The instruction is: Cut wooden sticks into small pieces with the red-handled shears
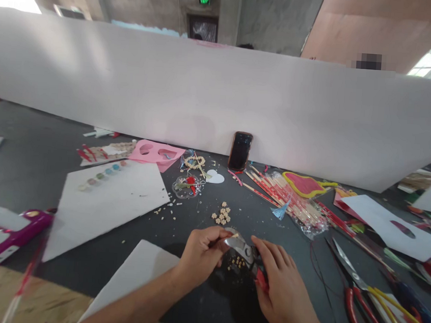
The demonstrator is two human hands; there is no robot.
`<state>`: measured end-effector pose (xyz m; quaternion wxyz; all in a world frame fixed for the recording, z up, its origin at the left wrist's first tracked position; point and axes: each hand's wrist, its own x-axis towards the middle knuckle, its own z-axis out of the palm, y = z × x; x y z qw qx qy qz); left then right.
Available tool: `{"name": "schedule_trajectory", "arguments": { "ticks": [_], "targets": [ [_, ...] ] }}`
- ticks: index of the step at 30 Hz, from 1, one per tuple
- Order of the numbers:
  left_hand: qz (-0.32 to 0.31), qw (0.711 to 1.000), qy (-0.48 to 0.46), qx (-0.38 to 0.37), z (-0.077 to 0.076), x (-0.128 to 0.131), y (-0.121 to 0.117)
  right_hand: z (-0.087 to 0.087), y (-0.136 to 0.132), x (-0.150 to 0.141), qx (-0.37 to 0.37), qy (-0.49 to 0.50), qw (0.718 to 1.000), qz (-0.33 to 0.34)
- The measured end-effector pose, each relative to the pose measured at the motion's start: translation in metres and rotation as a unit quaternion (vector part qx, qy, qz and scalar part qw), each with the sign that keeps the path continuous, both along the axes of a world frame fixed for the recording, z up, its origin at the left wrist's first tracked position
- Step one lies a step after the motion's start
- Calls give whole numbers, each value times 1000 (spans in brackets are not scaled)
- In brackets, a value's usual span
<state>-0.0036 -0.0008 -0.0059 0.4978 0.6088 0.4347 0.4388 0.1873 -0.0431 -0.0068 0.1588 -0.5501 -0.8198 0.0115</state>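
My right hand is wrapped round the red handle of pruning shears, whose metal jaws point left. My left hand is closed in a pinch right at the jaws. A small pale piece shows there; most of what the fingers hold is hidden. Under the shears lie several tiny tan bits on the dark table. A cluster of small beige flower-shaped pieces sits just beyond my left hand.
A phone leans on the white partition. Red-patterned sticks, scissors and red-handled pliers lie to the right. To the left are white boards, a purple glue gun and a pink mask-like cutout.
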Motion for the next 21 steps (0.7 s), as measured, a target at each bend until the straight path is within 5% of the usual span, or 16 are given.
{"name": "schedule_trajectory", "arguments": {
  "ticks": [16, 21],
  "targets": [
    [-11, 1000, 8, 16, -4, 4, -5, 9, -4, -3, 27, -16, 999, 10],
    [28, 999, 25, 19, -4, 0, 1, 4, 13, 20, 75, -54, 992, -88]
  ]
}}
